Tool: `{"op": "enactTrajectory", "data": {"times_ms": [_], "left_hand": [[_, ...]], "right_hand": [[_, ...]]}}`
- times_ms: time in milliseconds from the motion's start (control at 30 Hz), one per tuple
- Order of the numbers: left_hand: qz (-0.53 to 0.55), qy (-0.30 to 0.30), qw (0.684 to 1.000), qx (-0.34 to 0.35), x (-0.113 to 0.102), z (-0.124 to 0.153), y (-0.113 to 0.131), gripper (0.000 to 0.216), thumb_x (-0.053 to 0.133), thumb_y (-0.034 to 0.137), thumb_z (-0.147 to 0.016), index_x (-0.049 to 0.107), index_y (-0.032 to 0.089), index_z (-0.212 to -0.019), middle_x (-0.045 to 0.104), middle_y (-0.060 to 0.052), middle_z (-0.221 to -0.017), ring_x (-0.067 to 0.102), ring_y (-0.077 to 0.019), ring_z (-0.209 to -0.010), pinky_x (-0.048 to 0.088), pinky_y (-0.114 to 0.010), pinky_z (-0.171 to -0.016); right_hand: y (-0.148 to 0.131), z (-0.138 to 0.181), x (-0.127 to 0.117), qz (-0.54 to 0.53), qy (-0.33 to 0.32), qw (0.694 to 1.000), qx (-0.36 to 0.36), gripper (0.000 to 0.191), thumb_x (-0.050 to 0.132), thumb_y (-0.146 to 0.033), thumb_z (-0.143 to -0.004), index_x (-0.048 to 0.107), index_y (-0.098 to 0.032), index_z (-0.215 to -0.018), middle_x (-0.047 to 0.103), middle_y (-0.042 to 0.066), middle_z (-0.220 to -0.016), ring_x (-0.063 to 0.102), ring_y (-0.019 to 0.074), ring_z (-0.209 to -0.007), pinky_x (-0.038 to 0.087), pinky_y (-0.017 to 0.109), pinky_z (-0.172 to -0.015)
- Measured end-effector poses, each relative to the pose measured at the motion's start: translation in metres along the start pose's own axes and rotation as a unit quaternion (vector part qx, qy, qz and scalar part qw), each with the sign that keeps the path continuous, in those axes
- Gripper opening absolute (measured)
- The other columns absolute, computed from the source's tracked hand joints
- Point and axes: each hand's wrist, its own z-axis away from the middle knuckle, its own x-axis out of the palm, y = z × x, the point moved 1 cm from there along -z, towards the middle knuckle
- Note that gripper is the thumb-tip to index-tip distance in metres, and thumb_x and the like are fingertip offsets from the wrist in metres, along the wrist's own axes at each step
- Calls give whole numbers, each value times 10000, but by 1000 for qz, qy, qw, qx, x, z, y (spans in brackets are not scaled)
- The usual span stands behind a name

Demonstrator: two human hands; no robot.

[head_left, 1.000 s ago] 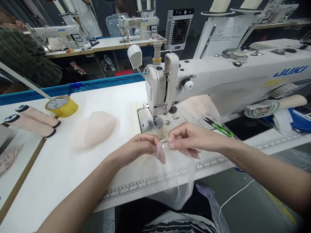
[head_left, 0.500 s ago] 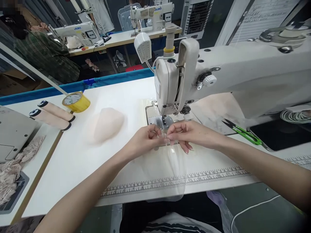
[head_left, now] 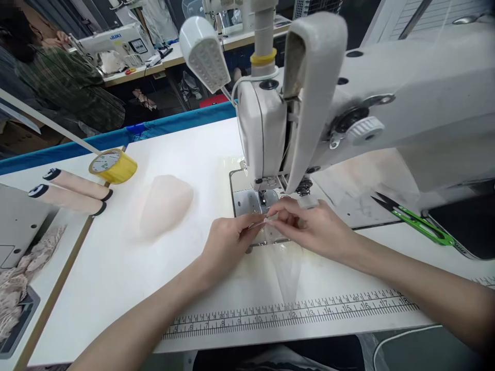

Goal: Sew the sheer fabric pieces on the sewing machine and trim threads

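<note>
Both my hands meet just in front of the needle area of a white sewing machine (head_left: 263,134). A piece of sheer whitish fabric (head_left: 286,270) hangs from my fingers toward the table's front edge. My left hand (head_left: 228,239) pinches its edge between thumb and forefinger. From the other side, my right hand (head_left: 305,224) pinches the same edge, fingertips nearly touching the left ones. Behind them lies the metal needle plate (head_left: 247,202), with the presser foot (head_left: 263,197) above it. The fabric's upper edge is partly hidden by my fingers.
A pale pink cup-shaped piece (head_left: 166,206) lies left, near yellow tape (head_left: 114,166) and two thread spools (head_left: 65,200). Green thread snips (head_left: 421,224) and a dark phone-like slab (head_left: 464,226) lie right. A printed ruler (head_left: 270,317) runs along the front edge. A person (head_left: 65,87) sits behind.
The view has moved closer to the machine. My right hand's fingers have curled in, and the sheer fabric hangs narrower and more gathered below my hands.
</note>
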Motion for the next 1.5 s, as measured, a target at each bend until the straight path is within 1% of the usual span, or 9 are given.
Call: {"op": "enactTrajectory", "data": {"times_ms": [167, 467, 667, 833, 933, 1067, 1233, 1367, 1500], "left_hand": [[-42, 21, 998, 44, 1, 3, -3, 233, 493, 256, -972, 709, 211, -1045, 567, 77, -472, 513, -70, -406, 415, -194, -468], [-35, 44, 995, 80, 2, 5, -4, 208, 494, 278, -986, 684, 195, -969, 583, 75, -510, 533, -57, -424, 421, -173, -460], [-105, 154, 962, 201, 2, 4, -4, 179, 549, 273, -966, 614, 181, -826, 513, 89, -478, 436, -47, -406, 343, -164, -431], [-88, 147, 959, 225, 3, 6, 0, 104, 546, 225, -961, 601, 165, -1025, 425, 118, -467, 381, -48, -395, 329, -160, -427], [-69, 116, 955, 265, 3, 6, 3, 198, 537, 150, -949, 592, 174, -1137, 489, 112, -491, 423, -54, -408, 382, -172, -462], [-75, 120, 942, 304, 4, 7, 2, 145, 543, 133, -941, 631, 173, -1049, 657, 64, -615, 536, -55, -456, 448, -191, -506], [-98, 146, 937, 302, 3, 11, 2, 70, 602, 150, -920, 647, 156, -974, 659, 58, -580, 528, -54, -425, 435, -196, -487], [-86, 94, 959, 254, -5, 14, 10, 85, 588, 186, -932, 667, 168, -907, 655, 55, -574, 545, -61, -446, 425, -194, -493], [-81, -62, 989, 109, -11, 15, 13, 181, 601, 266, -923, 695, 211, -778, 607, 57, -524, 504, -78, -421, 339, -202, -426]], "right_hand": [[1, 4, 2, 92, 27, 991, -93, 98, 513, -240, -969, 579, -201, -1030, 574, -82, -588, 493, 67, -444, 391, 208, -464], [-2, 4, 3, 75, 6, 992, -103, 90, 510, -195, -964, 580, -192, -1021, 560, -79, -606, 523, 67, -499, 417, 193, -504], [-4, 4, 3, 96, 24, 983, -155, 125, 504, -190, -975, 596, -199, -1059, 638, -56, -688, 575, 67, -559, 448, 192, -540], [-4, 8, -2, 201, 92, 930, -293, 142, 533, -120, -953, 625, -212, -1009, 667, -48, -690, 588, 88, -587, 451, 236, -541], [-6, 11, -6, 240, 92, 888, -380, 196, 534, -71, -925, 674, -185, -1001, 674, -14, -685, 601, 119, -619, 460, 262, -525], [-14, 10, -10, 267, 90, 847, -451, 107, 664, -48, -831, 719, -135, -857, 646, 8, -615, 597, 130, -632, 467, 251, -495], [-22, 9, -12, 282, 96, 821, -488, 76, 746, -42, -758, 717, -112, -761, 622, 7, -583, 593, 128, -623, 472, 247, -485], [-20, 13, -13, 250, 93, 844, -465, 85, 699, -39, -806, 699, -115, -845, 635, -1, -614, 589, 115, -589, 440, 248, -473], [-9, 12, -5, 137, 35, 946, -291, 79, 583, -149, -937, 653, -178, -915, 643, -54, -625, 551, 68, -505, 418, 217, -489]]}}
